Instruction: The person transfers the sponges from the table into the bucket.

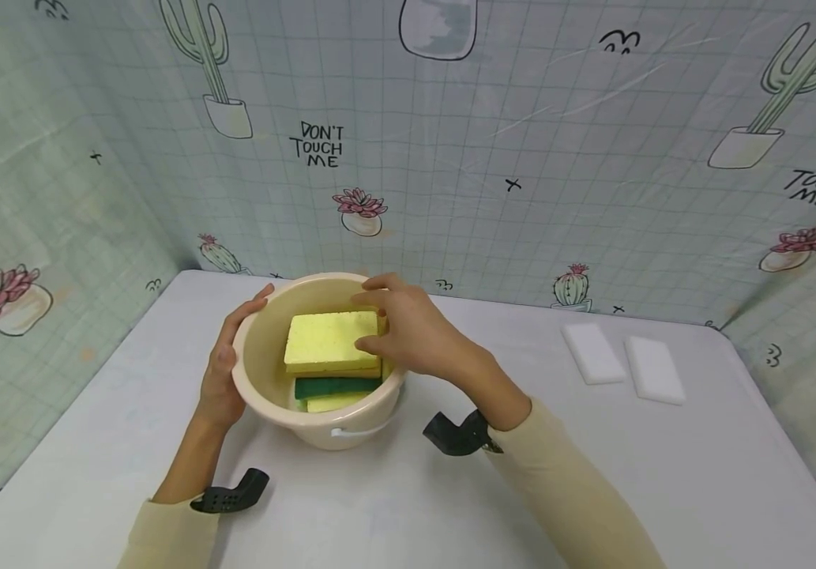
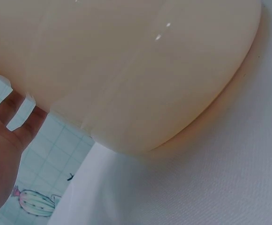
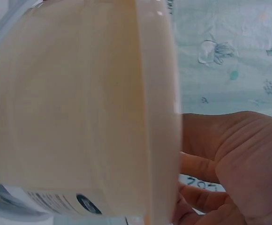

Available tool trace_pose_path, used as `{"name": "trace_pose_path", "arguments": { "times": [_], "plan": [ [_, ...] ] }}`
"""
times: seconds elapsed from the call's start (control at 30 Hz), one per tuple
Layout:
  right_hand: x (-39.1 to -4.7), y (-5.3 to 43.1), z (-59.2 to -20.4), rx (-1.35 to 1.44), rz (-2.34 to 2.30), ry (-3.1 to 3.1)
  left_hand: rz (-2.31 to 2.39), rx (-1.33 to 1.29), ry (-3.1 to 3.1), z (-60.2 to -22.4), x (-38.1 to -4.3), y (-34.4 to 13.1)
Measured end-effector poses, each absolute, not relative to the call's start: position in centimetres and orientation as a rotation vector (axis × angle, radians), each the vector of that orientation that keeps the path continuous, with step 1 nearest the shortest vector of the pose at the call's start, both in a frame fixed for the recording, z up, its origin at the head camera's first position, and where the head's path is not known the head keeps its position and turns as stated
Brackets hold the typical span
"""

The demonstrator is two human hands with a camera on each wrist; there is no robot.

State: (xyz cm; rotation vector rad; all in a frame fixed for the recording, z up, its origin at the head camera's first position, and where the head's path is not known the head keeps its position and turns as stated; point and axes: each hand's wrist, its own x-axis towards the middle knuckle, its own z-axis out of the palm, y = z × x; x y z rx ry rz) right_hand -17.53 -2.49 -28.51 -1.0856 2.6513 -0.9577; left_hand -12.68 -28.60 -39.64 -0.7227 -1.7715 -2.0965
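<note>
A cream bucket (image 1: 318, 415) stands on the white table, with its opening facing up toward me. Inside lie stacked sponges: a yellow sponge (image 1: 332, 340) on top, then a green layer (image 1: 336, 386) and more yellow beneath. My left hand (image 1: 223, 379) rests against the bucket's left side, fingers extended along the outside near the rim. Over the right rim reaches my right hand (image 1: 411, 328), its thumb over the top sponge and its other fingers spread toward the back. Whether those fingertips touch the sponge is unclear. The wrist views show mostly the bucket's outer wall (image 2: 126, 61).
Two white rectangular pads (image 1: 592, 353) lie side by side on the right of the table (image 1: 408, 514). A printed cloth (image 1: 450, 158) hangs behind and along the sides. The bucket's pale handle (image 1: 372, 431) hangs down at its front.
</note>
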Motion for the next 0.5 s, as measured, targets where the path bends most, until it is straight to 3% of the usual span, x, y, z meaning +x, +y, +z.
{"name": "trace_pose_path", "arguments": {
  "times": [0.5],
  "plan": [
    [-17.1, 4.7, -30.7, -1.117, -1.359, 2.794, -2.099, -0.711, -1.780, -39.7, -12.7, -28.6]
  ]
}}
